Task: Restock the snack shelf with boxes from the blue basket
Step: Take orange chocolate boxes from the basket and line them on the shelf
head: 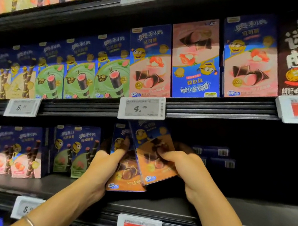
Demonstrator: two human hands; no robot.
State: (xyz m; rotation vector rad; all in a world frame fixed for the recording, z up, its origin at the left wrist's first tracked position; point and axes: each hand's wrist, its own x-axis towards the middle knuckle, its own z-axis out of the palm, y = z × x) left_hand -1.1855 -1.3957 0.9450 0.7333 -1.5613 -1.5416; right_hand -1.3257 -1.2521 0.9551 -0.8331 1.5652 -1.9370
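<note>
Dark shop shelving fills the view, its upper rows (250, 58) packed. On the lower shelf (246, 212) a wide gap lies right of the green boxes (78, 152). The left hand (103, 166) grips an upright box (127, 176) at the gap's left edge. The right hand (184, 168) grips a tilted box (155, 153) overlapping it. Neither looks released yet. Most of the gap seems still to fill, and the basket is out of view.

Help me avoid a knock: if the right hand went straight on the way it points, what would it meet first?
The right hand grips a tilted orange box and points up-left. First in line is probably the second orange box that the left hand holds, though depth is unclear.
</note>
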